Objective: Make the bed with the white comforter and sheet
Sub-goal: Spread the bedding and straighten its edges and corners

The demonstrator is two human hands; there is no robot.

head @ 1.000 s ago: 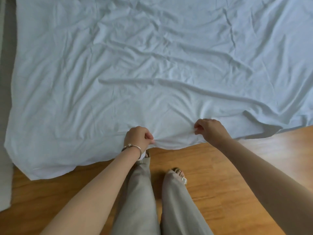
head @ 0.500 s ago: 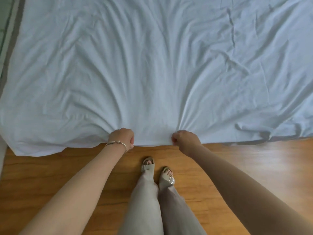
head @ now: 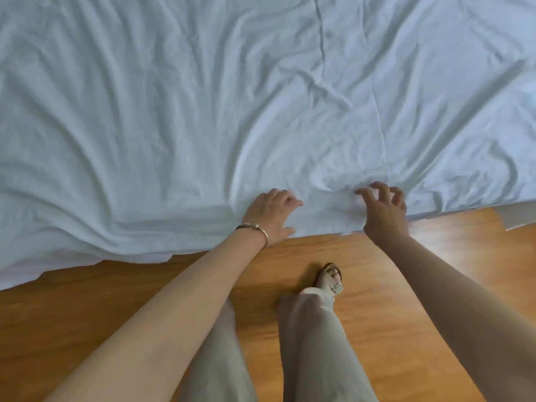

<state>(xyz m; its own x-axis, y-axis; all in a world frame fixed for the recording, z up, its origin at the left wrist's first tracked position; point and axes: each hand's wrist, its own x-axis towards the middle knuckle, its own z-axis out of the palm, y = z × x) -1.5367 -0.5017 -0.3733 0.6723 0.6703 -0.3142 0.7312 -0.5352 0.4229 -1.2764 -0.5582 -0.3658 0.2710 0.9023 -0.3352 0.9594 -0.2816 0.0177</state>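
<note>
While the white sheet [head: 203, 111] lies spread ahead of both my hands, its near hem hangs over the edge just above the wood floor [head: 87, 309].

Left of my left hand: fabric fans out in long radial creases, and the hem sags lower towards the floor there. Slack on that side, I'd judge.

Left hand [head: 271, 217]: palm down on the hem, fingers fairly straight, resting on the cloth with no pinch that I can see. Bracelet [head: 255, 227] on that wrist.

Between the hands: a short flat strip of hem, with a small bunched knot of folds just ahead of my right fingertips.

Right hand [head: 383, 210]: fingers spread and half-curled over the hem, tips touching or just off the cloth (motion blur, can't tell which). It holds nothing.

Right of the right hand: hem runs on, flatter, with a darker gap showing under it at the far right.

Handling, my read:
- Thin, light, fully limp. No stiffness, so pushing on it only makes wrinkles. Pull only.
- Not fragile, and it probably slides easily over whatever is under it.
- Best hold: pinch the hem itself, hands wide apart, ideally out near the corners, so tension spreads instead of fanning from one point.
- Risk: a tug from the centre drags one side off square.

Below the hands: my trouser legs and one sandal [head: 330, 281] on the floor.
</note>
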